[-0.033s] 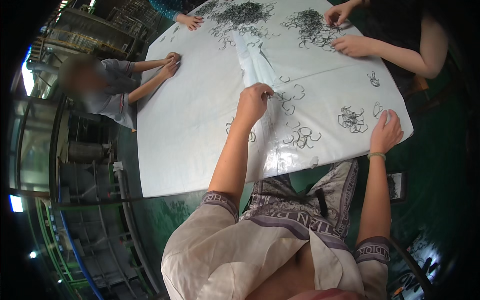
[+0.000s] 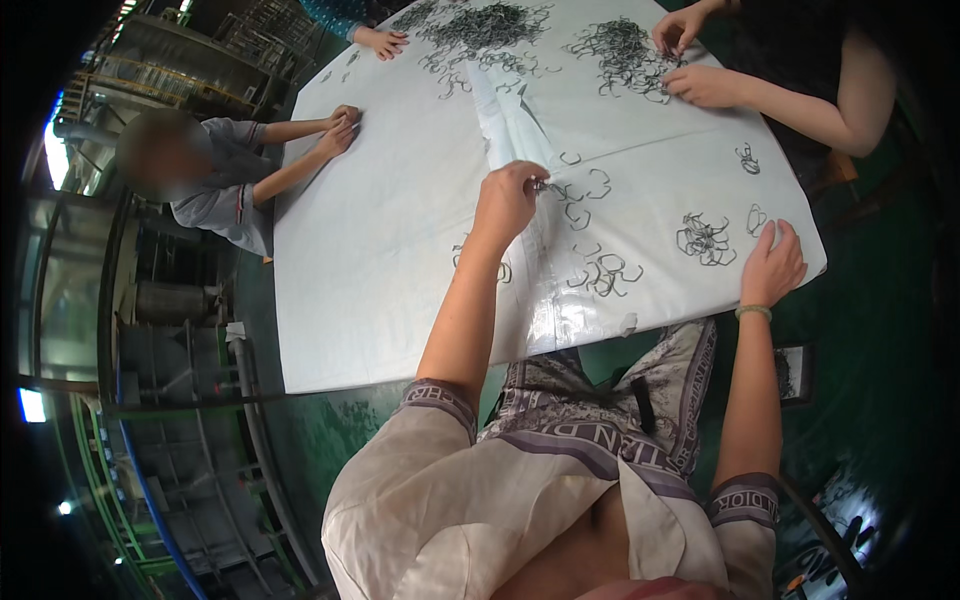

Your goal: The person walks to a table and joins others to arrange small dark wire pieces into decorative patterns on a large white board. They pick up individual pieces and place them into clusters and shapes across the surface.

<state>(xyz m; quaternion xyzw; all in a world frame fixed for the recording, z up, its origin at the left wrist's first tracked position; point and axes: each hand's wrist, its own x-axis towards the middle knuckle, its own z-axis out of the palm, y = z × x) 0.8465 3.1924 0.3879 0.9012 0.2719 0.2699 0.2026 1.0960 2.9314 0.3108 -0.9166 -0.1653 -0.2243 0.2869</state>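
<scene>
My left hand [image 2: 508, 203] reaches over the middle of the table, fingers pinched together around a small dark curved piece [image 2: 541, 185]. Close to its fingertips lie several loose, thin, C-shaped dark pieces [image 2: 575, 212]. More of these pieces rest below that hand, partly hidden by my forearm. My right hand [image 2: 775, 263] lies with its fingers stretched out on the table's right edge and holds nothing. Just beyond its fingertips is a small pair of curved pieces [image 2: 756, 219], and left of it a tangled cluster [image 2: 706, 240].
A white sheet covers the table [image 2: 380, 290], with clear tape and a torn strip [image 2: 505, 120] along the middle. Large heaps of dark pieces [image 2: 490, 28] lie at the far side. Co-workers' hands are at the left edge [image 2: 343, 128], far edge [image 2: 382, 43] and right heap [image 2: 700, 85].
My left hand's fingers have shifted slightly upward, and a small dark piece shows more plainly at their tips. The right-hand co-worker's fingers have moved a little. My right hand stays put.
</scene>
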